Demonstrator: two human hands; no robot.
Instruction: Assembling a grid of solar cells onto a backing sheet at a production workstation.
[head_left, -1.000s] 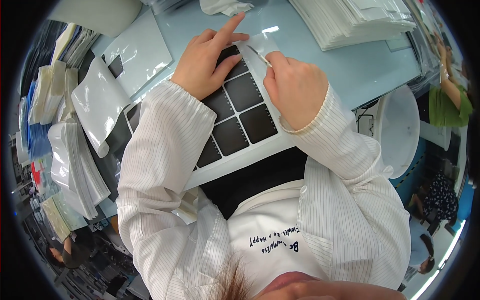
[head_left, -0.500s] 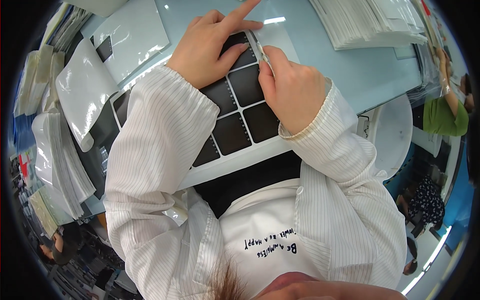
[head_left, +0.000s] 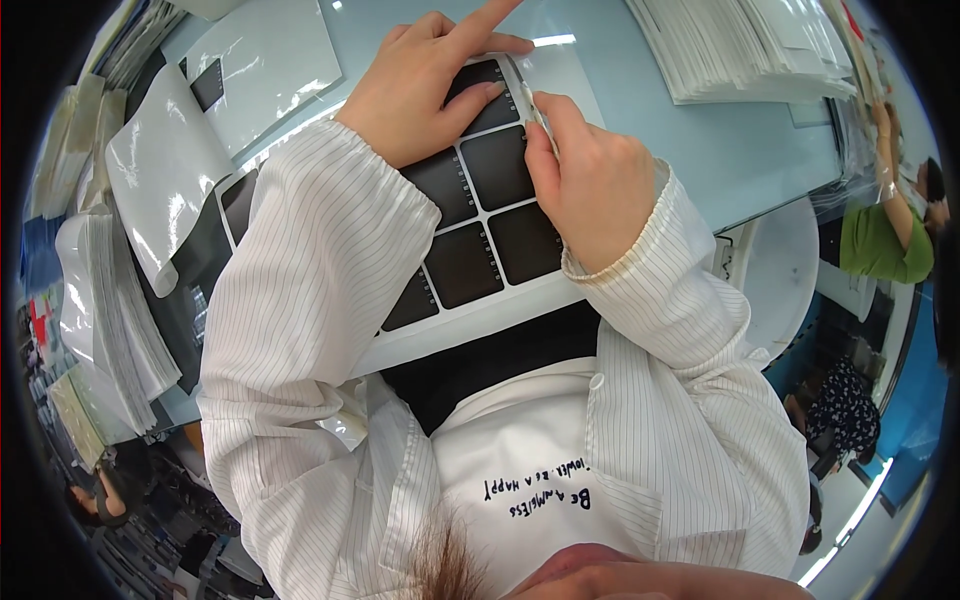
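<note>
A white-bordered sheet of black rounded squares [head_left: 497,175] lies on the light blue table before me. My left hand [head_left: 430,90] presses on its far part, fingers spread, thumb resting on a black square near the right edge. In my right hand [head_left: 597,185] is a slim utility knife [head_left: 524,98], gripped between thumb and fingers. Its thin grey tip points away from me along the sheet's far right edge, close to the left thumb. Whether the blade touches the sheet I cannot tell. The sheet's left part is covered by my left sleeve.
A thick pile of white sheets [head_left: 745,50] stands at the far right. A curled glossy white sheet [head_left: 160,180] and a flat one [head_left: 270,70] lie at left, beside a bundle of sheets [head_left: 110,310]. A white round stool [head_left: 780,270] and a person in green [head_left: 890,240] are beyond the table's right edge.
The whole view has shifted slightly. Both hands keep nearly the same places on the sheet, and the knife stays at its right edge.
</note>
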